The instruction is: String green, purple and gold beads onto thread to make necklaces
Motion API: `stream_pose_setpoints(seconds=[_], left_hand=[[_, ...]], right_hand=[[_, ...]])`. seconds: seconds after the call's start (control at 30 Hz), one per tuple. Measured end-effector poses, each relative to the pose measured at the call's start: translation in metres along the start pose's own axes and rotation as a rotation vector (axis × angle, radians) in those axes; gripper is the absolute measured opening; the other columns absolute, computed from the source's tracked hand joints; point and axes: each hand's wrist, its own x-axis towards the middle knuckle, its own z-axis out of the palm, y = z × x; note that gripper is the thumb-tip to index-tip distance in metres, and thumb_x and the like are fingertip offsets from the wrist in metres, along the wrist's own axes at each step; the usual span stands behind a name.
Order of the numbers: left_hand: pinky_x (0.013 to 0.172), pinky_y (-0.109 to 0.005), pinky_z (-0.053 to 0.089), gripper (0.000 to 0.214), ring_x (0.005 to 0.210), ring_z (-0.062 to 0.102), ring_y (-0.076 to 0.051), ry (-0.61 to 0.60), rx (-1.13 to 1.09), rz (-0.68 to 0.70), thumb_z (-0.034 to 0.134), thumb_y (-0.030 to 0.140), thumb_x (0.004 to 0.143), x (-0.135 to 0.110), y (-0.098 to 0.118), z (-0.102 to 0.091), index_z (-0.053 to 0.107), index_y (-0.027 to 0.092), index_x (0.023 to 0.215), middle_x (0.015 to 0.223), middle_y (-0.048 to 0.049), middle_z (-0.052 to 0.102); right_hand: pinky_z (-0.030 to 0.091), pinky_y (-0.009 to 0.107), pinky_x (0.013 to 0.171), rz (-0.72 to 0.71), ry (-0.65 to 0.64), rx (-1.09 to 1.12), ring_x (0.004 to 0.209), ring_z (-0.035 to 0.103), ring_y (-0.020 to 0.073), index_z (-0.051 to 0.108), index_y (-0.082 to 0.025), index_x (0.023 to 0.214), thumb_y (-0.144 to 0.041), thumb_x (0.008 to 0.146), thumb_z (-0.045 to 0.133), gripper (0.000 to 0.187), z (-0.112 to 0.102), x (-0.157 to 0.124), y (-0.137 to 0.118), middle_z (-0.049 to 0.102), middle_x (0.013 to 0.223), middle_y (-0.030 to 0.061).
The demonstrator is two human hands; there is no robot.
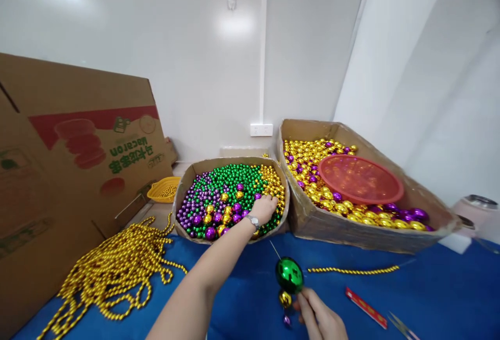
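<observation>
My left hand [264,209], with a watch [253,220] on its wrist, reaches into a bead box [180,184] at its right part. Its fingers are curled down among small gold beads [273,179], and whatever they hold is hidden. Above the table's front, my right hand [322,319] pinches just below a large shiny green ball [289,274]. A thin stiff wire or needle [275,250] sticks out from the ball's upper left. Under the ball hang a gold bead [285,299] and a small purple bead [287,321].
A bigger carton [351,238] of gold and purple balls stands right, with a red basket [361,178] inside. Gold bead chains [117,267] lie left beside a tall cardboard box [78,100]. A short gold strand [351,271], red packet [366,307] and scissors-like tool [402,325] lie right.
</observation>
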Motion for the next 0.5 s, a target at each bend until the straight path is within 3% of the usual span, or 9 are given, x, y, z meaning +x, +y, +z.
stream_pose_setpoints(seconds=[0.17,0.23,0.37,0.5], left_hand=[[0.076,-0.031,0.05,0.023,0.085,0.063,-0.019,0.043,-0.257,-0.054,0.044,0.023,0.09,-0.047,0.009,-0.018,0.057,0.013,0.105,0.096,-0.0109,0.065],[0.072,-0.029,0.052,0.028,0.083,0.065,-0.018,0.04,-0.52,-0.105,0.043,0.029,0.092,-0.076,0.013,-0.026,0.057,0.011,0.108,0.097,-0.0118,0.066],[0.072,-0.026,0.051,0.026,0.08,0.065,-0.016,0.068,-1.261,-0.313,0.067,0.026,0.078,-0.127,0.02,-0.038,0.065,0.01,0.098,0.095,-0.0114,0.068],[0.069,-0.022,0.05,0.024,0.078,0.065,-0.015,0.135,-1.451,-0.439,0.073,0.023,0.073,-0.152,0.024,-0.04,0.069,0.01,0.093,0.092,-0.0104,0.069]], right_hand=[[0.051,0.018,0.056,-0.05,0.065,-0.024,0.058,0.067,0.0151,0.059,-0.021,0.09,-0.038,0.094,0.038,0.027,-0.005,0.001,-0.004,0.069,0.069,0.0037],[0.051,0.018,0.056,-0.083,0.098,-0.059,0.056,0.066,0.015,0.06,-0.021,0.092,-0.036,0.094,0.04,0.025,-0.005,0.002,-0.009,0.069,0.069,0.0028],[0.05,0.019,0.054,-0.173,0.11,-0.1,0.056,0.065,0.0139,0.058,-0.022,0.094,-0.031,0.094,0.041,0.019,-0.001,0.005,-0.016,0.069,0.071,0.0017],[0.051,0.02,0.057,-0.256,0.113,-0.136,0.06,0.067,0.0138,0.058,-0.021,0.096,-0.026,0.094,0.04,0.018,0.004,0.004,-0.017,0.07,0.076,0.0029]])
